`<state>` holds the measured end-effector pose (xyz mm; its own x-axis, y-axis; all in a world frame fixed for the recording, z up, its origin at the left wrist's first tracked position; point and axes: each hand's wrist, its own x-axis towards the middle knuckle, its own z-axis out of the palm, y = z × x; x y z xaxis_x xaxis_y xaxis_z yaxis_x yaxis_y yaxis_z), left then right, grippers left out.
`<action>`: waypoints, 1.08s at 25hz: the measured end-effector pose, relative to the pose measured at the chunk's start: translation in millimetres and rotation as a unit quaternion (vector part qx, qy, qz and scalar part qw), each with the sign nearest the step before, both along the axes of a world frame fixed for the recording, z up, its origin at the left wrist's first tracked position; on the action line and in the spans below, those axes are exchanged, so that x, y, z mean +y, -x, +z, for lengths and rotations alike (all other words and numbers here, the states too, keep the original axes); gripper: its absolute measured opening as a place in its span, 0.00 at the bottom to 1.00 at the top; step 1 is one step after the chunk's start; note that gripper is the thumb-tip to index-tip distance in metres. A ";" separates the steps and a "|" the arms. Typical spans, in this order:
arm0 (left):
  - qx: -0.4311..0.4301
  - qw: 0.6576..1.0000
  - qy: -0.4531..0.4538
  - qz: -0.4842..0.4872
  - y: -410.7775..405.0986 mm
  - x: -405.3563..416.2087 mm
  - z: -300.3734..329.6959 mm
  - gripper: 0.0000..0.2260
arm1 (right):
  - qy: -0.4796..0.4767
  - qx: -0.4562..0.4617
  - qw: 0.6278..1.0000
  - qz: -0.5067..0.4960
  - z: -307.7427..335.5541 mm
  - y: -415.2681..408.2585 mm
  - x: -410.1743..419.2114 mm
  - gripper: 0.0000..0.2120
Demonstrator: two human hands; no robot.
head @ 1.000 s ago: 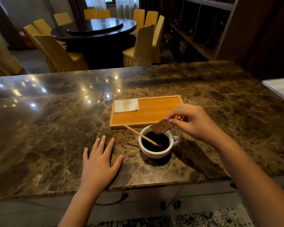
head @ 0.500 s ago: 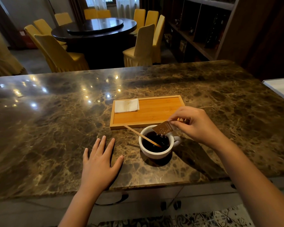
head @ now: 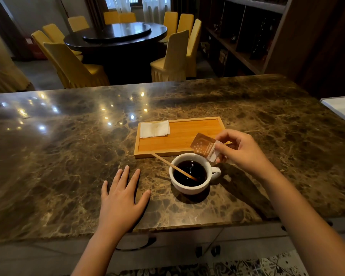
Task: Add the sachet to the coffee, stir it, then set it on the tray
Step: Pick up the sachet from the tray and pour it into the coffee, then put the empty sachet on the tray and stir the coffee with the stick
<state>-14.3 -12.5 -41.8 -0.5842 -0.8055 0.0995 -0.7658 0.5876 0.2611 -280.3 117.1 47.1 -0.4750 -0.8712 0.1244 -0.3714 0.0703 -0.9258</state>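
Note:
A white cup (head: 189, 187) of dark coffee stands on the marble counter, its handle to the right. A thin wooden stirrer (head: 167, 163) leans in it, sticking out over the left rim. My right hand (head: 240, 150) pinches a brown sachet (head: 202, 145) at its white end, held tilted just above the cup's far right rim. My left hand (head: 123, 198) lies flat on the counter left of the cup, fingers spread, holding nothing. A wooden tray (head: 187, 140) sits just behind the cup.
A folded white napkin (head: 154, 129) lies in the tray's far left corner. A white surface (head: 343, 108) juts in at the right edge. Beyond the counter (head: 58, 156) stand yellow chairs, a round dark table and shelves.
My right hand has lifted the sachet up and tilted it back from over the coffee to above the cup's far rim. My left hand and the cup have not moved.

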 end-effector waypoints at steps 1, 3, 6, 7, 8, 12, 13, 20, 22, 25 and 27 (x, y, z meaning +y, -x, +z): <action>0.001 1.000 -0.001 0.000 -0.3 0.0 0.0 0.34 | 0.002 -0.042 0.999 -0.006 -1.4 0.7 0.0 0.02; 0.000 1.000 -0.002 0.000 -0.5 0.3 0.3 0.35 | 0.010 -0.114 0.993 -0.031 -5.9 3.9 -2.0 0.03; 0.001 1.000 -0.001 0.001 0.1 0.7 1.1 0.35 | 0.017 -0.162 0.980 -0.114 -16.9 18.7 -10.9 0.04; 0.001 1.000 -0.001 0.001 0.1 0.8 1.3 0.35 | 0.013 -0.157 0.976 -0.148 -21.1 25.1 -14.6 0.05; 0.000 1.000 -0.001 0.001 0.1 1.1 1.6 0.35 | 0.005 -0.145 0.973 -0.182 -25.6 31.7 -18.5 0.06; 0.004 1.000 0.000 0.001 -0.1 0.8 1.6 0.35 | -0.039 -0.071 0.968 -0.239 -39.0 45.9 -35.5 0.03; 0.008 1.000 -0.001 0.001 -0.2 0.6 1.6 0.35 | -0.061 -0.038 0.968 -0.240 -41.0 47.7 -39.5 0.04; 0.005 1.000 -0.001 0.001 -0.3 0.6 0.8 0.35 | -0.132 0.185 0.937 -0.265 -47.3 54.9 -58.1 0.10; 0.004 1.000 -0.001 0.002 -0.5 0.7 1.1 0.35 | -0.137 0.237 0.924 -0.266 -48.6 53.9 -57.9 0.12; 0.003 1.000 -0.002 0.003 0.1 0.3 0.9 0.34 | -0.131 0.357 0.908 -0.177 -48.8 52.7 -53.1 0.15; 0.004 1.000 -0.002 0.002 0.5 0.2 0.6 0.34 | -0.128 0.399 0.905 -0.072 -47.6 51.0 -48.8 0.17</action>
